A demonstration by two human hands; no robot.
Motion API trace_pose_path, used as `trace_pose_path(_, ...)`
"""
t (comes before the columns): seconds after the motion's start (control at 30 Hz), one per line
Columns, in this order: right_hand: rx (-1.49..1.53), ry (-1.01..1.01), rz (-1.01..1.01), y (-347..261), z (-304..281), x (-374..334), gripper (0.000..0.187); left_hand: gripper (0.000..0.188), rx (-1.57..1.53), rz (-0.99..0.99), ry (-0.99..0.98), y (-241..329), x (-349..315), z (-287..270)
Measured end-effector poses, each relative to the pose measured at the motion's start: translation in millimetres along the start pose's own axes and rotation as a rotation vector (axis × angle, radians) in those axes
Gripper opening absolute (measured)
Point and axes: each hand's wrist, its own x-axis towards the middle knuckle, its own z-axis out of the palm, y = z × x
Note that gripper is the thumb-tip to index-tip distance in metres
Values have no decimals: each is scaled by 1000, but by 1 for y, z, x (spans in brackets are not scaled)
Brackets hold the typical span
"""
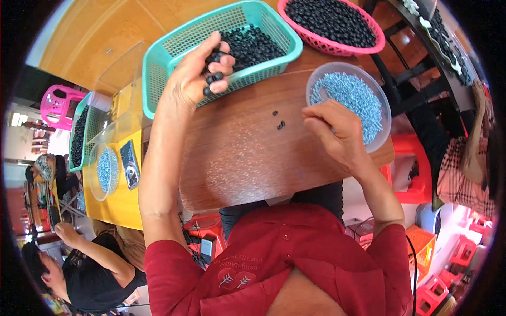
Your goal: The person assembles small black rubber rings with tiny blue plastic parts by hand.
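Note:
My left hand is raised over the near edge of a teal basket and grips a bunch of small black round parts. More of these black parts fill the basket. My right hand rests on the brown wooden board, fingers pinched together beside a clear round bowl of small light-blue pieces; whether it holds a piece is hidden. Two loose black parts lie on the board between my hands.
A pink basket of black parts stands behind the bowl. At left, a yellow table carries another teal basket, a clear bowl of blue pieces and a phone. A person in black sits there. Red stools stand at right.

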Motion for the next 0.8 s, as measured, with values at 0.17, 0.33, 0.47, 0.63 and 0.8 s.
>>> trace_pose_path(0.17, 92, -29, 76, -7, 9, -17, 14, 32, 553, 209, 281, -88, -3, 14)
trace_pose_path(0.33, 126, -71, 147, -7, 14, -37, 14, 25, 1518, 1076, 457, -160, 33, -32)
trace_pose_path(0.47, 133, -45, 187, -8, 15, -40, 12, 21, 1942, 1208, 378, -177, 37, -27)
trace_pose_path(0.63, 114, -35, 161, -4, 23, -40, 11, 20, 1964, 1109, 335, -175, 37, -24)
trace_pose_path(0.8, 53, -24, 175, 11, 34, -42, 11, 19, 1921, 1090, 281, -173, 33, -23)
